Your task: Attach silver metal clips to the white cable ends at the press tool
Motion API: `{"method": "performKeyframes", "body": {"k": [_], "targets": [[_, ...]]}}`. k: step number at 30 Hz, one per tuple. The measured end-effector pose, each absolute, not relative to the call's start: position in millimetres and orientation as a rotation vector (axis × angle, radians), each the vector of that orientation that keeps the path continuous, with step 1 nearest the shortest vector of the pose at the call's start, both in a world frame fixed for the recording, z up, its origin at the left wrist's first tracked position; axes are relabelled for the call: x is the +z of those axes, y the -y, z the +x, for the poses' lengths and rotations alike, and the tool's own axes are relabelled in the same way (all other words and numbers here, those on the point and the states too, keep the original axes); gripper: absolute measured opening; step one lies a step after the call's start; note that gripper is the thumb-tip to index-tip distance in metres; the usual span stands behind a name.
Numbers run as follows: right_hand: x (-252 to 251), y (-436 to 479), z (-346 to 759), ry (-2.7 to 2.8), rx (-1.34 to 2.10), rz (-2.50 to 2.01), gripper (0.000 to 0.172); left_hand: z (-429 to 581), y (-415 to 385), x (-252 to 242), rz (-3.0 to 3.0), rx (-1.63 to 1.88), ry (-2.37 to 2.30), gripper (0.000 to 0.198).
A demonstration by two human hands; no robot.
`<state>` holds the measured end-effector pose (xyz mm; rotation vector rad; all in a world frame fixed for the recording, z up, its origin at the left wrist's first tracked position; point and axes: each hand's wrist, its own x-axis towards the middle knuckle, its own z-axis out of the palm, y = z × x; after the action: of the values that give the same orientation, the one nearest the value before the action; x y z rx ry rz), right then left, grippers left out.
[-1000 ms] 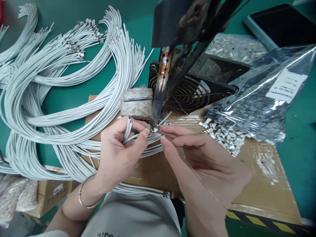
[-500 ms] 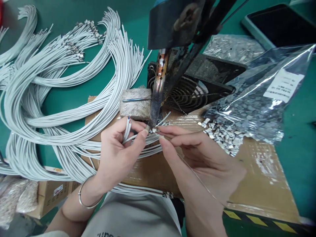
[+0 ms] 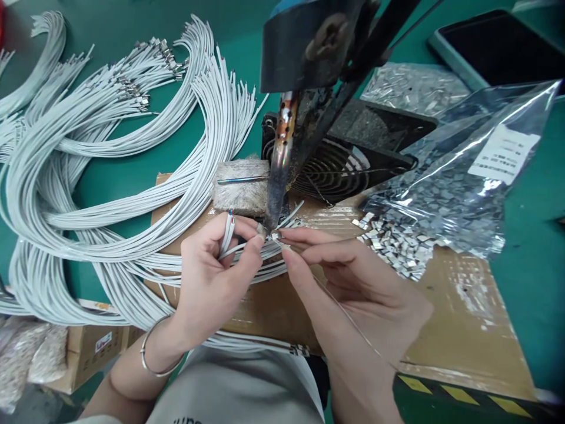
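Observation:
My left hand [image 3: 216,277] is closed on a white cable, its thumb and index finger pinching near the iron's tip. Short white cable ends [image 3: 228,233] with coloured cores stick up between its fingers. From the right, my right hand [image 3: 362,294] pinches a thin solder wire [image 3: 348,316] that trails back across the palm. A small metal connector [image 3: 275,236] sits between the fingertips of both hands; which fingers hold it I cannot tell. Over this spot a soldering iron [image 3: 279,159] points down, its dark tip at or very near the connector.
Bundles of white cables [image 3: 132,241] cover the left side. Behind the iron stand a wire-wrapped block [image 3: 241,197] and a black fan [image 3: 331,168]. Loose metal connectors [image 3: 404,250], a plastic bag [image 3: 459,194] and a phone [image 3: 507,47] lie right. Cardboard [image 3: 468,330] lies underneath.
Both hands stay almost in place at the iron's tip. The right hand has shifted very slightly left, along with a small shift of the whole view.

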<state>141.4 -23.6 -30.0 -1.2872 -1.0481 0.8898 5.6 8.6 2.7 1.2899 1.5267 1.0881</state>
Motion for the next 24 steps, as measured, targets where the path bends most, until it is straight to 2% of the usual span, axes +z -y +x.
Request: {"method": "performKeyframes", "body": {"k": [24], "targets": [[-31.0, 25.9, 139.2, 1.123, 0.82, -1.283, 0.021, 12.4, -10.3, 6.3, 1.305, 1.136, -1.581, 0.017]]}}
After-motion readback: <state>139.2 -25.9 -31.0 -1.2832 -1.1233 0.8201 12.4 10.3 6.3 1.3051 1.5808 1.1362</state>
